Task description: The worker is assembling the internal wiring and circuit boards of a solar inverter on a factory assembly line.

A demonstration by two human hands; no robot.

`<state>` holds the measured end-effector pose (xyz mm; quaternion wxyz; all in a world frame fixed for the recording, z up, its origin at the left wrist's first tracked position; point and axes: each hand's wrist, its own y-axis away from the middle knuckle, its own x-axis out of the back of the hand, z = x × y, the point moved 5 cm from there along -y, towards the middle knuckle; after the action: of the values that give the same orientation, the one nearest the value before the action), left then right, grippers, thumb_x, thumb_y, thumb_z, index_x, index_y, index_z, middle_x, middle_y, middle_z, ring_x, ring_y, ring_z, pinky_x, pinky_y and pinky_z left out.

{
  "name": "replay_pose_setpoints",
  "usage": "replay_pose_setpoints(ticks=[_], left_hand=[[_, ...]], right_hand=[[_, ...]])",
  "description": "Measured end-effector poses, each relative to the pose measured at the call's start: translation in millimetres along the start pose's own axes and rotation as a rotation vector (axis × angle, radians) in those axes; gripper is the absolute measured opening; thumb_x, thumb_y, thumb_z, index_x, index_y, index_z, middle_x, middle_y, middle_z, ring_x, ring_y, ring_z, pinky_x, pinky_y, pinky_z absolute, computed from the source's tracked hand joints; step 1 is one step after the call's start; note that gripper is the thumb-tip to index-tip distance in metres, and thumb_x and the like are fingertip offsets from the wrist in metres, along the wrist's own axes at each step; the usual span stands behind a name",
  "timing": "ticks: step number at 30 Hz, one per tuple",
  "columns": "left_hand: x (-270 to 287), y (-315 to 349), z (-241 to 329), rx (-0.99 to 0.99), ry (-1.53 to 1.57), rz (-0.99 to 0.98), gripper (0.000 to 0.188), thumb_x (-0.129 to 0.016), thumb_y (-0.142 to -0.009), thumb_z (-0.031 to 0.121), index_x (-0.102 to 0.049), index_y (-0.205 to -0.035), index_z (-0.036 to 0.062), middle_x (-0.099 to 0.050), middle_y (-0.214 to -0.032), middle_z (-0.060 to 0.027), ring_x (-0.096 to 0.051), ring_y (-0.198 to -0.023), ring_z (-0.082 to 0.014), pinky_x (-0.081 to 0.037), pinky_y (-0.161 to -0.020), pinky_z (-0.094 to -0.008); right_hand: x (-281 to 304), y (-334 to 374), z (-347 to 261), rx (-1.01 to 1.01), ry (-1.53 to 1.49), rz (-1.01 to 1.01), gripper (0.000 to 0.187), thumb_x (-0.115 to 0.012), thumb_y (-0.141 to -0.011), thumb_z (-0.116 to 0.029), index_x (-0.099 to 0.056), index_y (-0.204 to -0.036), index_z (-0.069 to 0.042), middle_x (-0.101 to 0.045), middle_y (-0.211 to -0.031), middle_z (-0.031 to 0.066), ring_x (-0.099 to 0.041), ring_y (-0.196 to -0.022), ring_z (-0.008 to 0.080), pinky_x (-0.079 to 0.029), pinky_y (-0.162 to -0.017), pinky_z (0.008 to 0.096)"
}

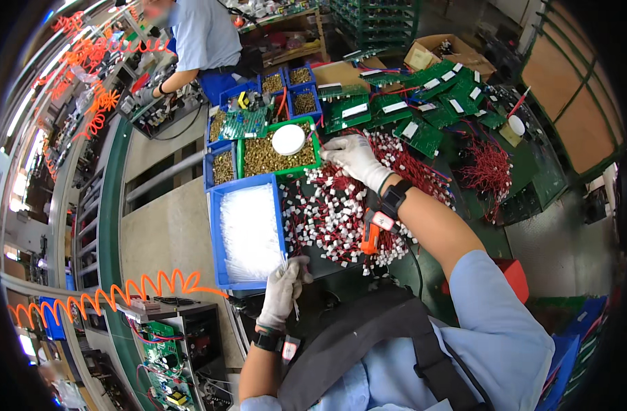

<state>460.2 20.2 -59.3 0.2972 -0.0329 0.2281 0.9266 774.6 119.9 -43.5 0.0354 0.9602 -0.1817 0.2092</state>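
Note:
My left hand (284,291), in a white glove, is closed at the near right corner of a blue bin (213,236). A thin white strip like a cable tie (297,309) sticks out of its fingers. Many similar white strips (248,229) fill that bin. My right hand (357,157), also gloved, is over the far left of a heap of red wire leads with white connectors (334,219). Its fingers point left and bend together beside the green bin (317,147); what they grip is too small to tell.
The green bin holds brass-coloured parts and a round white lid (288,140). Smaller blue bins (221,151) adjoin it. Green circuit boards (423,137) lie beyond the leads. An orange-handled tool (370,236) rests on the heap. Another person (207,38) works at the far left, near an orange coiled hose (121,294).

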Motion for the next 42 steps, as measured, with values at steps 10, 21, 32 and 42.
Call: replay_pose_setpoints(ticks=[10, 21, 32, 42], left_hand=[[-57, -74, 82, -0.308, -0.160, 0.456, 0.030, -0.052, -0.098, 0.024, -0.062, -0.116, 0.0031, -0.055, -0.070, 0.0044, -0.033, -0.048, -0.0003, -0.028, -0.044, -0.0181], [-80, -70, 123, -0.562, -0.762, 0.526, 0.027, -0.056, -0.094, 0.024, -0.062, -0.088, -0.0015, -0.045, -0.060, 0.0026, -0.035, -0.055, -0.0026, -0.029, -0.048, -0.0225], [-28, -37, 51, -0.146, 0.057, 0.318, 0.032, -0.048, -0.099, 0.033, -0.058, -0.097, 0.0028, -0.045, -0.065, 0.0028, -0.031, -0.048, -0.0014, -0.023, -0.043, -0.0172], [-74, -102, 18, -0.071, 0.119, 0.193, 0.015, -0.057, -0.096, 0.025, -0.060, -0.087, 0.0138, -0.048, -0.061, 0.0079, -0.033, -0.042, -0.0002, -0.023, -0.037, -0.0175]], right_hand=[[48, -4, -141, 0.304, -0.677, -0.103, 0.023, -0.073, -0.080, -0.019, -0.070, -0.088, 0.002, -0.068, -0.077, 0.0059, -0.062, -0.064, 0.0098, -0.049, -0.060, 0.0246], [27, 38, -114, 0.105, -0.756, -0.491, 0.020, -0.069, -0.086, -0.017, -0.067, -0.096, 0.001, -0.067, -0.083, 0.0045, -0.062, -0.068, 0.0102, -0.052, -0.063, 0.0231], [-34, 8, 65, -0.124, 0.634, -0.237, 0.023, -0.056, -0.081, -0.023, -0.069, -0.092, -0.008, -0.068, -0.098, 0.0175, -0.066, -0.093, 0.0351, -0.052, -0.080, 0.0440], [-31, 103, -6, 0.201, 0.386, -0.251, 0.023, -0.060, -0.082, -0.029, -0.061, -0.091, -0.008, -0.065, -0.095, 0.0128, -0.063, -0.091, 0.0311, -0.050, -0.081, 0.0416]])
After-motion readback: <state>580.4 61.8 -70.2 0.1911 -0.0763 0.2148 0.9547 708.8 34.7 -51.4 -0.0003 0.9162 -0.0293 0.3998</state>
